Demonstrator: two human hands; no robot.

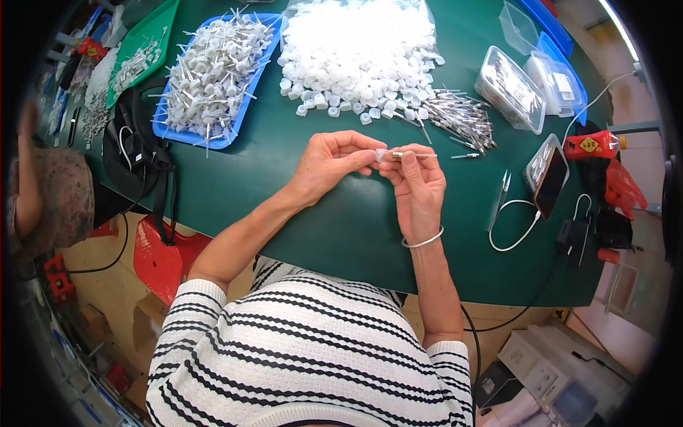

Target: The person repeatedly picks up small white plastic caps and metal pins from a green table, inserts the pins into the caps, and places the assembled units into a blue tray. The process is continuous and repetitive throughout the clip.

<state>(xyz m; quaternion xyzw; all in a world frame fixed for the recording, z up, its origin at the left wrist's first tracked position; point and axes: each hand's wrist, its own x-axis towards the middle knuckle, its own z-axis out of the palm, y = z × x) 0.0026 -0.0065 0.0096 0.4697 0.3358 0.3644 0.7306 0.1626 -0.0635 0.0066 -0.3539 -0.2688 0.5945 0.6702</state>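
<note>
My left hand [329, 165] pinches a small translucent white plastic cap [380, 154] between thumb and fingertips. My right hand [420, 191], with a bangle at its wrist, grips a thin metal pin [425, 155] that points to the right. Cap and pin meet end to end in front of me; how deep the pin sits in the cap is hidden by my fingers. Beyond my hands lies a large heap of loose white caps [359, 60]. A pile of metal pins [462, 117] spreads at its right. Caps with pins in them [217, 75] fill a blue tray [158, 117] at the left.
A green tray [171, 21] holds more parts at far left, near a black bag [131, 153]. On the right are a clear plastic box [523, 121], tweezers [501, 196], a phone [550, 183] with a white cable, and a red bottle [592, 145]. Another person's arm [28, 171] shows at left.
</note>
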